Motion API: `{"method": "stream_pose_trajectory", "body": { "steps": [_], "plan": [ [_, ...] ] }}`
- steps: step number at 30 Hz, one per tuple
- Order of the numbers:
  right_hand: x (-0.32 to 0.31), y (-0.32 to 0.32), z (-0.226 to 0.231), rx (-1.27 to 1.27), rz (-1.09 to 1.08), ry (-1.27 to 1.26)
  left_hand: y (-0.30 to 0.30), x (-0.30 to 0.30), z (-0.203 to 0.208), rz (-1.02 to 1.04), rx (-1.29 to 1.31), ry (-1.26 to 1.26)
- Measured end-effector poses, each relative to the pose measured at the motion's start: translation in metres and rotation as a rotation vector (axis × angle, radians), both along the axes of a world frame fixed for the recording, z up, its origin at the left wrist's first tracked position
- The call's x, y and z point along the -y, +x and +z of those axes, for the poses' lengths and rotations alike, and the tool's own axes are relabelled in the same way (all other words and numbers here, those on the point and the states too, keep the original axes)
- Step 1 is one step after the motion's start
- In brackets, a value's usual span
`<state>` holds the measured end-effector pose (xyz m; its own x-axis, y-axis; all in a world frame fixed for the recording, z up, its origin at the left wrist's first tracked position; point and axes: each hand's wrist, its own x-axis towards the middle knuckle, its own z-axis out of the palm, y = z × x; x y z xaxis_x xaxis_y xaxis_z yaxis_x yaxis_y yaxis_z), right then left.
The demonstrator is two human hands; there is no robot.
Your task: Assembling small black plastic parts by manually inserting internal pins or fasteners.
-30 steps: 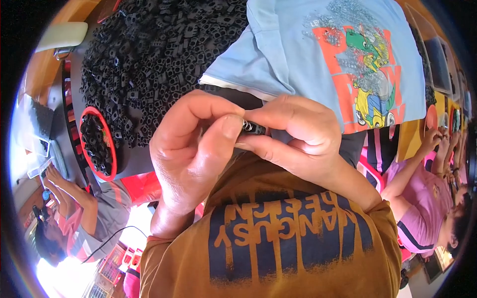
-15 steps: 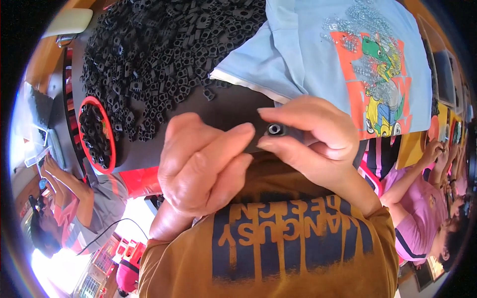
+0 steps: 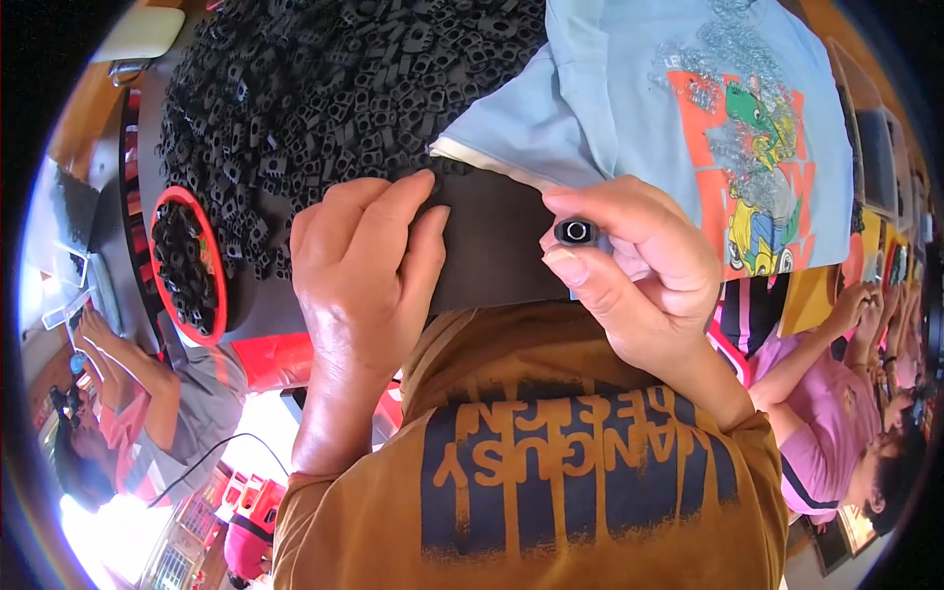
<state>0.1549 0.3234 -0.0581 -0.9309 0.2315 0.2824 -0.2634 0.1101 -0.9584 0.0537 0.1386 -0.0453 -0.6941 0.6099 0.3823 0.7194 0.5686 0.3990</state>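
My right hand (image 3: 644,270) pinches a small black plastic part (image 3: 575,232) between thumb and forefinger. The part is oblong, and a pale ring shows around the dark hole in its end. My left hand (image 3: 369,261) is at the near edge of a big heap of similar black plastic parts (image 3: 334,98). Its thumb and forefinger are apart, with nothing seen between them; the other fingers are partly hidden. A light blue T-shirt (image 3: 511,118) with a cartoon print lies beyond my right hand. Many small shiny pieces (image 3: 752,138) are scattered on it.
A red-rimmed basket (image 3: 221,261) of black parts stands at the table's left edge. The dark tabletop (image 3: 487,236) shows between my hands. Other people sit at both sides; one in a pink shirt (image 3: 811,423) is at the right. Trays (image 3: 875,147) stand at the far right.
My left hand has moved away from the right, up and left toward the heap, and its fingers have opened. My right hand has shifted slightly right and up, turning the black part's ringed end into view.
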Motion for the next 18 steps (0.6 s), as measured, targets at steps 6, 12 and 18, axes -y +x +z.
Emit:
{"method": "stream_pose_trajectory", "body": {
  "steps": [6,12,18],
  "plan": [
    [-0.003,0.002,0.001,0.016,0.037,0.062,-0.003,-0.006,0.001,0.025,-0.009,-0.071],
    [-0.004,0.001,-0.001,-0.054,0.047,0.079,-0.003,-0.009,0.0,-0.042,-0.069,-0.049],
    [-0.002,0.001,-0.003,-0.078,0.036,0.058,0.003,-0.012,0.006,-0.113,-0.02,-0.05]
  ]
}}
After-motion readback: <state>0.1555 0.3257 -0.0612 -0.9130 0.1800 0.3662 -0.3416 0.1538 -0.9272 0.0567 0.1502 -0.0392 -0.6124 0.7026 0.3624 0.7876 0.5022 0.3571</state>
